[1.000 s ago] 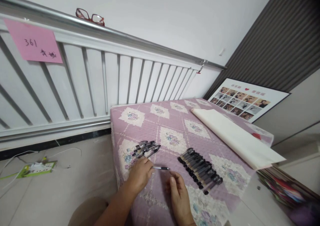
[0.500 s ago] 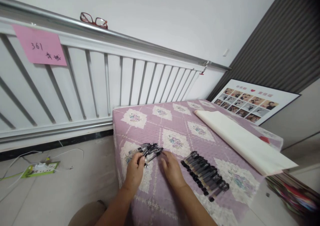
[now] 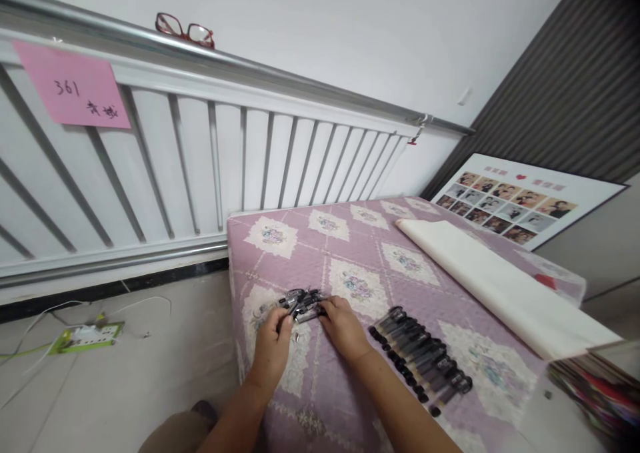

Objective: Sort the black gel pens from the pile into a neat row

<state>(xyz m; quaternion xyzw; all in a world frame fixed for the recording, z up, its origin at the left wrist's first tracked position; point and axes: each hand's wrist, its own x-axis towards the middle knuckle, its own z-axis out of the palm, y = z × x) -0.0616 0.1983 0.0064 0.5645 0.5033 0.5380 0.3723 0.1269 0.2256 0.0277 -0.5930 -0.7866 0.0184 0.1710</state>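
Observation:
My left hand (image 3: 273, 338) is closed, thumb and fingers pinching a slim black pen piece at the near left side of a loose pile of black and clear pen parts (image 3: 303, 299). At the pile's right edge is my right hand (image 3: 345, 327), its fingertips closed on the end of a pen, partly hidden by the hand. A small silver tip (image 3: 297, 337) lies just below the pile. To the right of my right hand, several black-capped pens (image 3: 420, 353) lie side by side in a slanting row.
A purple flowered cloth (image 3: 350, 249) covers the table. Towards the back right lies a folded cream sheet (image 3: 490, 286), with a photo board (image 3: 520, 199) behind it. A white radiator (image 3: 295, 159) borders the far side, glasses (image 3: 185, 31) on top. A power strip (image 3: 90, 336) is on the floor.
My right hand has moved in to the pile, and its fingers have closed on a pen. My left hand stays at the pile. The view has shifted slightly.

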